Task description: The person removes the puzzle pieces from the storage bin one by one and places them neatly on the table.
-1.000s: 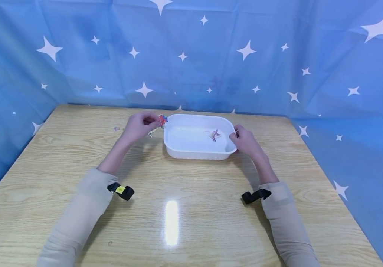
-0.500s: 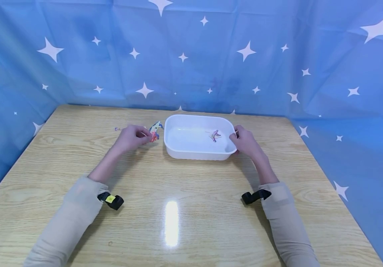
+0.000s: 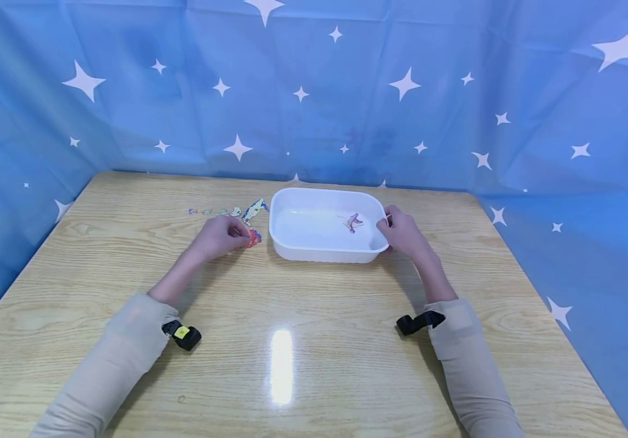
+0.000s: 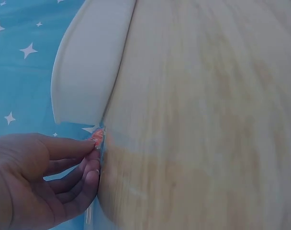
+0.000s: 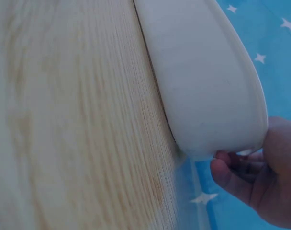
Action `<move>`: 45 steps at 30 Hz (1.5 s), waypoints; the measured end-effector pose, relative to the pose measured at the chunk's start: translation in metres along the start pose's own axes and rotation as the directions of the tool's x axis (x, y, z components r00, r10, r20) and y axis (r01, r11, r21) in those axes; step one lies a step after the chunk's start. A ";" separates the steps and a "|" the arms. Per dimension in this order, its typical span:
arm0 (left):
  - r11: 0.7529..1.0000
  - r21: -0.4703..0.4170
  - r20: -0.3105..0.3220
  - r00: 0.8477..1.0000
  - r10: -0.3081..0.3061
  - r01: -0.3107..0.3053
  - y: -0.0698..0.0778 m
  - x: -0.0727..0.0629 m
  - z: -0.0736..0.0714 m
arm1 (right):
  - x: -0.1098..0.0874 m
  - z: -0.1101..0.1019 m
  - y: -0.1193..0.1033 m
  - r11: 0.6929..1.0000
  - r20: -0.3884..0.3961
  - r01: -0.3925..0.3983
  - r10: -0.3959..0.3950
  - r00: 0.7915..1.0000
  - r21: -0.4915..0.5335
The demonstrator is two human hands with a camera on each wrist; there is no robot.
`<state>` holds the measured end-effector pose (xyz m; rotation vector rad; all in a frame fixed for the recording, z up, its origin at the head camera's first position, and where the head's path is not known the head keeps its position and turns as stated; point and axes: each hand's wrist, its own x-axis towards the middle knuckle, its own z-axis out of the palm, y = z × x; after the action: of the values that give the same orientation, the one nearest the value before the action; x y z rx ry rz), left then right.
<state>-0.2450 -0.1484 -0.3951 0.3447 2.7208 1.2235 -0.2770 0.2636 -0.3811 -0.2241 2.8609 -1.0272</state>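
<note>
My left hand [image 3: 219,237] pinches a small flat red-and-blue cutout [image 3: 254,238] between thumb and fingers, low over the table at the left of the white plastic basin [image 3: 327,255]. In the left wrist view the cutout [image 4: 97,137] shows orange-red at the fingertips, partly hidden by them. My right hand [image 3: 403,232] grips the basin's right end, thumb over the rim and fingers below it; the right wrist view shows the basin wall [image 5: 207,86] beside that hand. Inside the basin lies a thin pinkish-purple piece [image 3: 353,222].
Behind my left hand, a row of small flat coloured pieces [image 3: 207,212] leads to a larger pale-and-blue cutout [image 3: 255,210] near the basin's left side. The wooden table [image 3: 226,340] ends at a blue star-patterned curtain [image 3: 303,121].
My left hand has drawn the red-and-blue cutout away from the basin's left rim, toward me and down to the table. The right hand and basin stay in place.
</note>
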 end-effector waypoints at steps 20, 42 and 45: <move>0.996 -0.051 -0.135 0.988 0.071 -0.079 0.020 0.002 -0.006 | 0.001 -0.001 0.000 1.000 0.015 -0.018 0.018 1.000 0.004; 0.927 -0.245 -0.174 0.953 0.248 -0.286 0.079 0.028 0.031 | 0.001 -0.001 0.002 1.000 0.013 -0.012 0.011 1.000 0.005; 0.920 -0.241 -0.168 0.947 0.273 -0.308 0.086 0.035 0.042 | 0.000 -0.001 0.000 1.000 0.013 -0.009 0.009 1.000 0.007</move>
<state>-0.2565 -0.0535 -0.3592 0.6768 2.6285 1.7228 -0.2767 0.2643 -0.3805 -0.2170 2.8433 -1.0302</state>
